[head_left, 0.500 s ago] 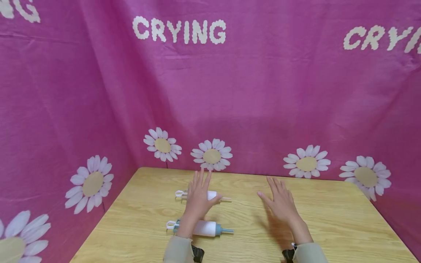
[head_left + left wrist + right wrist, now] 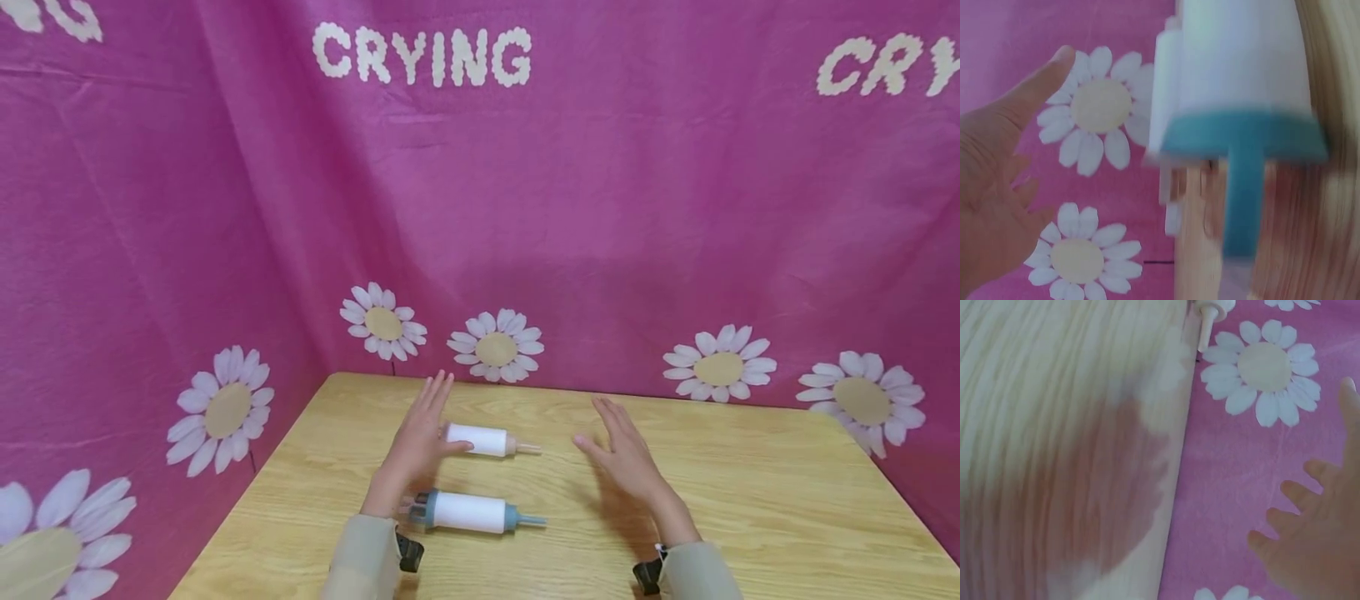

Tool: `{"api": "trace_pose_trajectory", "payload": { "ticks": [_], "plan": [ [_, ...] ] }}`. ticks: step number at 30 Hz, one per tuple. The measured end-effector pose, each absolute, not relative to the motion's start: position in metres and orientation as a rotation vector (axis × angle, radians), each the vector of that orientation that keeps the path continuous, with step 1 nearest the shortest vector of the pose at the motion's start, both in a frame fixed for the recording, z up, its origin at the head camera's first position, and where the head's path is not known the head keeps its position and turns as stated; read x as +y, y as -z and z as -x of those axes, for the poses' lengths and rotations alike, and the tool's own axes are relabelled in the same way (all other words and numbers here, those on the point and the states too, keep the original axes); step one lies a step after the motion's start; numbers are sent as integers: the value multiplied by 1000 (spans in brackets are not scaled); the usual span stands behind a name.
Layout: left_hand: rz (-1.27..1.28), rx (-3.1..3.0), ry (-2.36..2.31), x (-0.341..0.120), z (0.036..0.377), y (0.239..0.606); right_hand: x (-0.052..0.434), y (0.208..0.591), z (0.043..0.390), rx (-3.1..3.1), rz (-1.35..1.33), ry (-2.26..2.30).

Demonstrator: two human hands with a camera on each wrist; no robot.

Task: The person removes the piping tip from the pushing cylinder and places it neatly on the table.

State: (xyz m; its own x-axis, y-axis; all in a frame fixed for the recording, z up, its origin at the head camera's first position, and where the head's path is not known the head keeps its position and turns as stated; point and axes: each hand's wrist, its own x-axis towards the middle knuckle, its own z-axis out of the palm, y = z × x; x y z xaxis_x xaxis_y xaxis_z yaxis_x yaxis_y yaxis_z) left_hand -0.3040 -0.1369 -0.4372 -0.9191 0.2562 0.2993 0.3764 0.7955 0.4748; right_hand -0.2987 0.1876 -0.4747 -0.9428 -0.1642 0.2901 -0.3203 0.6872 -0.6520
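Observation:
Two syringe-like tools lie on the wooden table in the head view, both with nozzles pointing right. The nearer teal-ended syringe (image 2: 468, 512) has a white barrel; the farther beige-ended syringe (image 2: 480, 439) is partly covered by my left hand (image 2: 416, 442). That hand hovers with fingers extended and thumb spread over the beige one's handle end, gripping nothing. In the left wrist view the teal flange (image 2: 1244, 134) shows large and blurred beside the left palm (image 2: 991, 206). My right hand (image 2: 628, 454) is raised right of both nozzles, fingers relaxed and holding nothing.
The wooden table (image 2: 750, 492) extends to the right of the syringes. A magenta curtain (image 2: 585, 208) with daisies and lettering hangs behind it and along the left side. Black straps with small devices sit at both wrists.
My left hand has shifted left, uncovering more of both syringe barrels. The right hand has moved slightly left, and the head view has shifted a little.

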Motion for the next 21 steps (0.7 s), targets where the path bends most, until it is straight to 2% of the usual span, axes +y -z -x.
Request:
{"api": "trace_pose_trajectory", "payload": {
  "ticks": [9, 21],
  "plan": [
    [600, -2884, 910, -160, 319, 435, 163, 484, 310, -2735, -492, -1198],
    [670, -2986, 910, -174, 340, 453, 130, 496, 330, -2813, -643, -1263]
  ]
}}
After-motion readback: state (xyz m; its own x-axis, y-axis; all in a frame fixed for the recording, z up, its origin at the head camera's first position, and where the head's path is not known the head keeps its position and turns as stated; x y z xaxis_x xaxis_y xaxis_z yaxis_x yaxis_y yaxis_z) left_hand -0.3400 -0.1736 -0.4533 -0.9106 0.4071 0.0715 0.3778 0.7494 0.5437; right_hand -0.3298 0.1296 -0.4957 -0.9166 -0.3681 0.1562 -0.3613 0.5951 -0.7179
